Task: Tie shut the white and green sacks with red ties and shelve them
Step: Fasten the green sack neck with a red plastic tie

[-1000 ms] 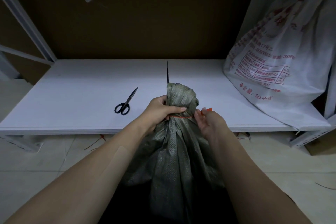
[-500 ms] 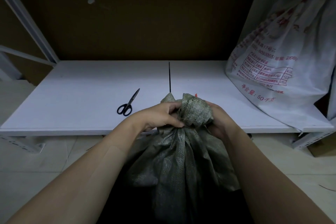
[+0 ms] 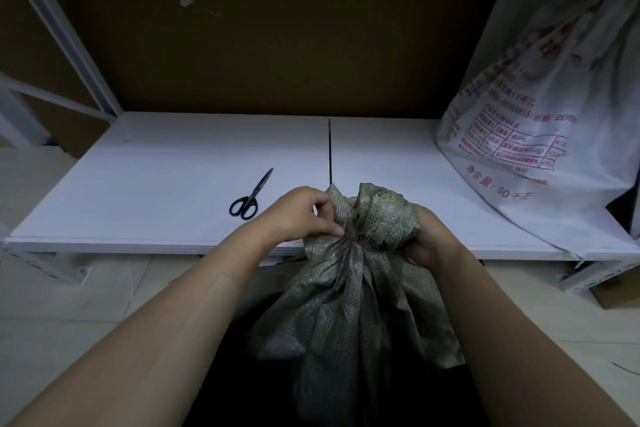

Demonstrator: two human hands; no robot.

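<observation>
Between the two hands, just below frame centre, stands the green sack [image 3: 349, 315], its gathered neck at the front edge of the white shelf [image 3: 166, 184]. The left hand [image 3: 298, 215] sits at nine o'clock of the neck, fingers curled and pinching the cloth where a thin red tie [image 3: 349, 237] circles it. The right hand [image 3: 427, 239] sits at three o'clock, closed around the bunched top; its fingers are mostly hidden behind the fabric. The sack's long axis runs from six to twelve o'clock, mouth pointing toward twelve, and its base is cut off by the bottom edge. Only a short stretch of the tie shows, and whether it is knotted cannot be told. Black scissors [image 3: 251, 196] lie on the shelf at ten o'clock of the left hand, apart from it, tips toward one o'clock. A white sack [image 3: 540, 135] with red print leans at two o'clock, its top lost past the frame edge.
</observation>
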